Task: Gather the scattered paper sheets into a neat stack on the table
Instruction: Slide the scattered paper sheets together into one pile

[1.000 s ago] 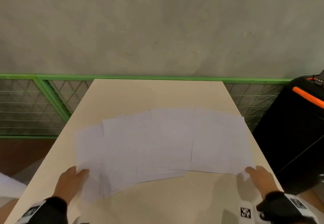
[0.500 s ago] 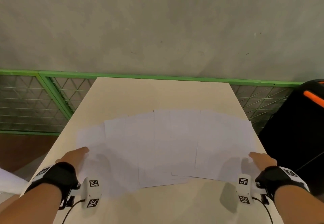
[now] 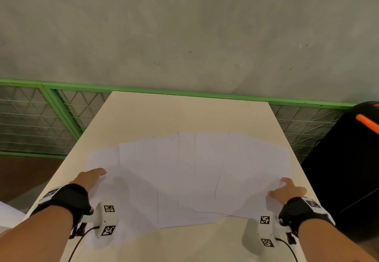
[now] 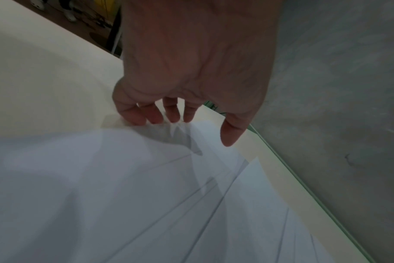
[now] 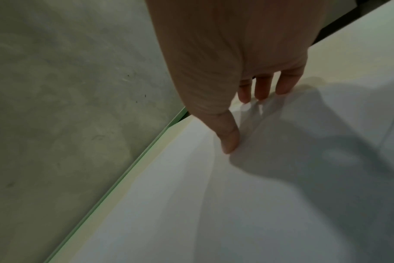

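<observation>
Several white paper sheets [image 3: 194, 175] lie fanned out and overlapping across the beige table [image 3: 184, 114]. My left hand [image 3: 96, 174] is at the fan's left edge. In the left wrist view my left hand [image 4: 180, 128] hangs with relaxed fingers, their tips touching the edge of the sheets [image 4: 146, 195]. My right hand [image 3: 283, 186] is at the fan's right edge. In the right wrist view my right hand [image 5: 247, 121] has straight fingers on the edge of the sheets [image 5: 259, 204] and the thumb pressing on top. Neither hand holds a sheet.
A green mesh fence [image 3: 61, 118] runs behind and left of the table, below a concrete wall. A black bag with an orange strip [image 3: 348, 159] stands close to the table's right edge. Bare tabletop shows beyond the fan and in front of it.
Both hands have slid forward along the outer edges of the fan, from its near corners to about halfway up. The sheets have hardly shifted.
</observation>
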